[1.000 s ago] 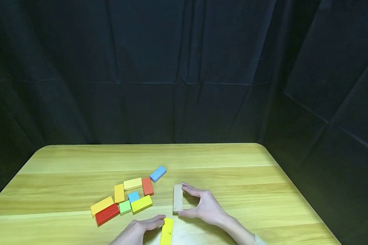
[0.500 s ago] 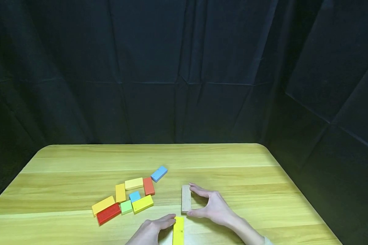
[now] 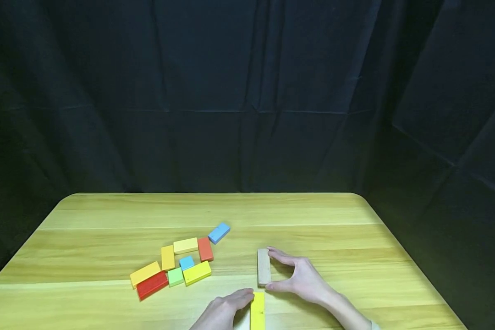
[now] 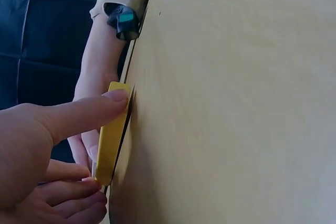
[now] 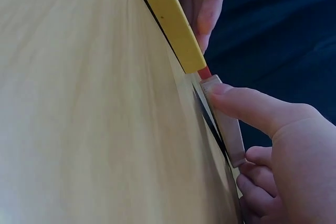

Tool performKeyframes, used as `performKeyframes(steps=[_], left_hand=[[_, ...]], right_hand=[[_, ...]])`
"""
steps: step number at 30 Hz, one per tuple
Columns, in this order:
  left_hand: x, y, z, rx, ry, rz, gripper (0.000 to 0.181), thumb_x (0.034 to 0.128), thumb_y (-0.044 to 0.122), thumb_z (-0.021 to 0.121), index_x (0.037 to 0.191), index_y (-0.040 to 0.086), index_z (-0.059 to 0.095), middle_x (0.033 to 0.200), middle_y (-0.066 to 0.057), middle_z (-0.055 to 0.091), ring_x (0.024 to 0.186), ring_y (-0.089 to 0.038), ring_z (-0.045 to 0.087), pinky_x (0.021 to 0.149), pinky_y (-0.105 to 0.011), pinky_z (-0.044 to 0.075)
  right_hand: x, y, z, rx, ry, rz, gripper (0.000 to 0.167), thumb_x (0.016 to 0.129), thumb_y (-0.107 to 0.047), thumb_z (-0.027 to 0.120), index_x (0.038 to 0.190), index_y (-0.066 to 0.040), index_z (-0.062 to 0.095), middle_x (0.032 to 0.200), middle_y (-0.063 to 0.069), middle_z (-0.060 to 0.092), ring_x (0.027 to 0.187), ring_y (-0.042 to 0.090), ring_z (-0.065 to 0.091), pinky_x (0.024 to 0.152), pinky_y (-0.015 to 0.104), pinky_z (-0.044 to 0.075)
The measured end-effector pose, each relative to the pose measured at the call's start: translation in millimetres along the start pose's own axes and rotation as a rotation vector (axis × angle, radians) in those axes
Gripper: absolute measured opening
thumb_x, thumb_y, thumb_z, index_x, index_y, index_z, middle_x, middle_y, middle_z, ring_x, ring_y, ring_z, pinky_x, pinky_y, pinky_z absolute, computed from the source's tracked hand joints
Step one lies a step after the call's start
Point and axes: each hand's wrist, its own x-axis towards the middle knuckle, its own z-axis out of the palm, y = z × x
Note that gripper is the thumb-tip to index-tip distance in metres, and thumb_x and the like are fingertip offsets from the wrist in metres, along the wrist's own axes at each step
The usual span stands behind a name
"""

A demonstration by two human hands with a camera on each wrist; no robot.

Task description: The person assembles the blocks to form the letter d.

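The left hand (image 3: 224, 311) holds a long yellow block (image 3: 257, 311) at the table's near side; in the left wrist view the thumb lies at one end of the yellow block (image 4: 111, 140) and the fingers at the other. Just beyond and slightly right, the right hand (image 3: 307, 280) grips a pale grey block (image 3: 263, 268) between thumb and fingertips, its two ends pinched. In the right wrist view the grey block (image 5: 227, 121) and the yellow block (image 5: 170, 19) lie nearly end to end, a small gap between them.
Left of the hands lies a group of blocks: a red one (image 3: 152, 285), a green one (image 3: 175, 277), a small blue one (image 3: 186, 262), a yellow one (image 3: 197, 273) and several others. A longer blue block (image 3: 219, 233) is at the group's far right. Dark cloth (image 3: 247, 91) hangs behind the table.
Both hands and the two blocks they hold have shifted right relative to the group of blocks. The head view has also turned slightly. Both grips look the same.
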Motion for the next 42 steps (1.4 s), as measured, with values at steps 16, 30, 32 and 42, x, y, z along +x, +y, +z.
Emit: performKeyframes(steps=[16,30,32,42], left_hand=[[13.8,15.5,18.4,0.077,0.097,0.032,0.076,0.0788,0.058,0.077,0.129,0.002,0.064,0.135,-0.015,0.063,0.122,-0.025,0.062,0.094,-0.033,0.057],[11.7,10.2,15.7,0.062,0.071,0.034,0.076,0.0798,0.057,0.077,0.131,0.002,0.063,0.134,-0.015,0.064,0.124,-0.027,0.062,0.096,-0.037,0.056],[12.2,10.1,15.4,0.07,0.071,0.039,0.075,0.0791,0.056,0.077,0.13,0.002,0.063,0.131,-0.014,0.066,0.123,-0.026,0.062,0.096,-0.036,0.056],[11.5,11.5,17.6,0.066,0.092,0.047,0.079,0.0796,0.057,0.076,0.132,0.0,0.061,0.134,-0.015,0.063,0.126,-0.025,0.06,0.099,-0.035,0.054]], right_hand=[[-1.1,6.2,-8.0,-0.023,-0.028,-0.068,0.08,0.075,-0.046,0.085,0.143,-0.017,0.055,0.153,-0.009,0.047,0.144,0.024,0.039,0.116,0.053,0.031],[-1.0,5.6,-9.6,-0.007,-0.063,-0.081,0.072,0.084,-0.046,0.077,0.145,-0.018,0.053,0.155,-0.007,0.044,0.145,0.027,0.037,0.116,0.058,0.029],[-1.1,5.9,-9.4,-0.008,-0.059,-0.084,0.069,0.085,-0.046,0.076,0.145,-0.018,0.054,0.155,-0.007,0.044,0.145,0.027,0.037,0.116,0.057,0.028],[-2.1,5.7,-7.2,-0.015,-0.053,-0.087,0.07,0.085,-0.049,0.075,0.144,-0.019,0.054,0.155,-0.006,0.045,0.146,0.028,0.037,0.117,0.056,0.026]])
